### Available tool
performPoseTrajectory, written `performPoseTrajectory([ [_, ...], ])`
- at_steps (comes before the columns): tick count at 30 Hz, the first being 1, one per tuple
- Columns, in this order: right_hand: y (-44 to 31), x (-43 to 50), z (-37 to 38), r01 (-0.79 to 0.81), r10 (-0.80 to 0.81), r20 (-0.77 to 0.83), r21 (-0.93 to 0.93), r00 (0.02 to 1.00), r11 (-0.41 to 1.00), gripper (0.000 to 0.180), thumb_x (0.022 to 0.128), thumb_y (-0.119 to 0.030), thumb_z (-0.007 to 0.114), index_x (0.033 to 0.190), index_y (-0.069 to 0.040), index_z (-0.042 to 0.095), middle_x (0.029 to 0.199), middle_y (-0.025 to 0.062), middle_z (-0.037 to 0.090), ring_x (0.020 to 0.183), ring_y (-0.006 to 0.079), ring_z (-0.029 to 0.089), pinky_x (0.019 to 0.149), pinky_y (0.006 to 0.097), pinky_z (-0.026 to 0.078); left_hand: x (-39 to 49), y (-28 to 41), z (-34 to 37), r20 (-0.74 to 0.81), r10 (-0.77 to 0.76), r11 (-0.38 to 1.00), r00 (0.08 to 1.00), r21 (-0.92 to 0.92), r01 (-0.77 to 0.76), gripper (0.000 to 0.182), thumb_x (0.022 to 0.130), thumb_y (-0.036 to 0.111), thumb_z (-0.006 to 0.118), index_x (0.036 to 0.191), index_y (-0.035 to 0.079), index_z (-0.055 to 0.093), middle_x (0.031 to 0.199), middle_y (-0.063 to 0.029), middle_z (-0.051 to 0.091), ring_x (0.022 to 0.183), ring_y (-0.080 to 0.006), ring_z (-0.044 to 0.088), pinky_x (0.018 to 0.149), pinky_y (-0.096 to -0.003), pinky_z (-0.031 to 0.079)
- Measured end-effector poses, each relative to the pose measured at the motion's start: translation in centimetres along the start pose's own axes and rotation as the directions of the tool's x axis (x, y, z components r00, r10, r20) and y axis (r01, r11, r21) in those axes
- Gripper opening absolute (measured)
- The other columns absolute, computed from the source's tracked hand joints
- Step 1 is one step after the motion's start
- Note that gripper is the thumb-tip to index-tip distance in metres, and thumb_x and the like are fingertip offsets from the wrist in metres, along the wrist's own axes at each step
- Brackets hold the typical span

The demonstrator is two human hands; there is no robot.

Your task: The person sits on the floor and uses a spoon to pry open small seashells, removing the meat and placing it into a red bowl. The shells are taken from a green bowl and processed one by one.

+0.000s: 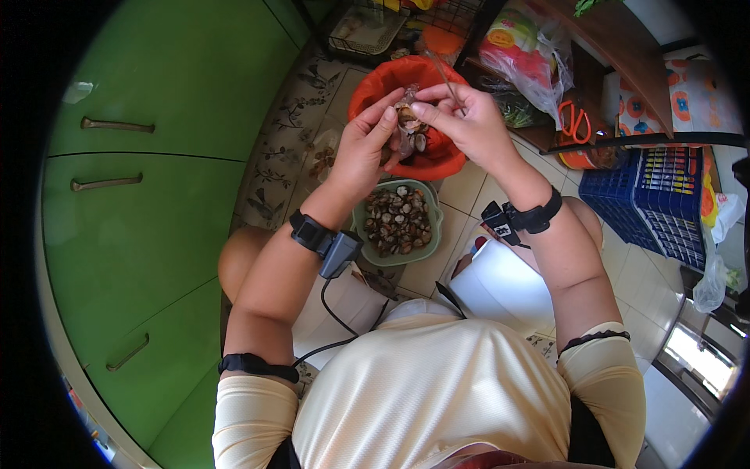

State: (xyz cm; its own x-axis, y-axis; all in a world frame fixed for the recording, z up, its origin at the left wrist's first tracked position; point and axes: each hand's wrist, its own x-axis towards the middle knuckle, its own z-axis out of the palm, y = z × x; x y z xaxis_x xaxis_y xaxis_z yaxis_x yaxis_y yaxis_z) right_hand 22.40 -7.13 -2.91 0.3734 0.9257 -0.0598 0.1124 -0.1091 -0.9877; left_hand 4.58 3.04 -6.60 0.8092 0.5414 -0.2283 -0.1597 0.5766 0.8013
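Both my hands are raised over a bin lined with a red plastic bag [370, 79]. Between the thumb and fingers of my left hand [364, 138] is a small opened shellfish [404, 110]. My right hand [471, 120] has its thumb and index finger at the same shellfish. A thin stick-like tool [442, 73] passes through the right hand's fingers and points up and away. Shells [420, 142] show inside the bin below. Nearer to me, a pale green basin [439, 220] holds many small cockle-like shellfish [398, 221].
Left of the bin, a clear plastic bag or container [322, 155] holds brownish pieces. Green cabinets [146, 223] line the left side. At right stand a shelf with bagged goods [524, 55] and a blue plastic crate [638, 202]. A wire rack [363, 35] stands behind the bin.
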Motion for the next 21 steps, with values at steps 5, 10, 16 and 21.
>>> performPoseTrajectory([
  [5, -0.3, -0.6, 1.2, 0.109, -0.109, -0.019, 0.018, 0.994, 0.994, 0.027, 0.091, -0.019, 0.083, 0.109, 0.001, 0.079, 0.086, 0.0, 0.073, 0.075, 0.0054, 0.062, 0.071, 0.0244, 0.053, -0.2, 0.2, 0.1, 0.005, 0.06, 0.998, 0.998, -0.007, -0.06, 0.058, 0.103, 0.023, 0.069, 0.155, 0.009, 0.047, 0.084, 0.004, 0.058, 0.067, -0.0046, 0.048, 0.049, -0.0215, 0.038],
  [10, -0.7, -1.0, 0.9, 0.16, -0.162, -0.028, -0.07, 0.986, 0.985, 0.019, 0.093, -0.013, 0.079, 0.105, 0.002, 0.08, 0.094, 0.0068, 0.08, 0.083, 0.0062, 0.069, 0.075, 0.0252, 0.055, -0.3, 0.2, 0.0, -0.049, 0.035, 0.999, 0.998, -0.028, -0.037, 0.061, 0.101, 0.019, 0.071, 0.156, 0.007, 0.046, 0.084, 0.0042, 0.059, 0.066, -0.0049, 0.049, 0.049, -0.0216, 0.039],
  [16, 0.0, -0.4, 1.1, 0.05, -0.048, -0.039, 0.06, 0.998, 0.997, 0.021, 0.097, -0.014, 0.077, 0.108, 0.004, 0.076, 0.096, 0.0043, 0.077, 0.085, 0.0057, 0.067, 0.08, 0.0233, 0.054, -0.6, 0.3, -0.6, -0.002, 0.016, 0.995, 1.0, -0.101, -0.016, 0.055, 0.105, 0.027, 0.066, 0.155, 0.011, 0.048, 0.087, 0.0042, 0.056, 0.07, -0.0049, 0.046, 0.05, -0.0203, 0.038],
  [21, 0.2, 0.3, 1.4, -0.002, 0.015, -0.06, 0.21, 0.998, 0.978, 0.023, 0.097, -0.014, 0.076, 0.111, 0.004, 0.073, 0.099, 0.0064, 0.076, 0.088, 0.0083, 0.068, 0.083, 0.0237, 0.054, -1.5, 0.7, -0.9, -0.03, -0.004, 0.996, 1.0, -0.09, 0.001, 0.051, 0.109, 0.035, 0.058, 0.155, 0.014, 0.049, 0.099, 0.0057, 0.056, 0.074, -0.0039, 0.043, 0.052, -0.0183, 0.036],
])
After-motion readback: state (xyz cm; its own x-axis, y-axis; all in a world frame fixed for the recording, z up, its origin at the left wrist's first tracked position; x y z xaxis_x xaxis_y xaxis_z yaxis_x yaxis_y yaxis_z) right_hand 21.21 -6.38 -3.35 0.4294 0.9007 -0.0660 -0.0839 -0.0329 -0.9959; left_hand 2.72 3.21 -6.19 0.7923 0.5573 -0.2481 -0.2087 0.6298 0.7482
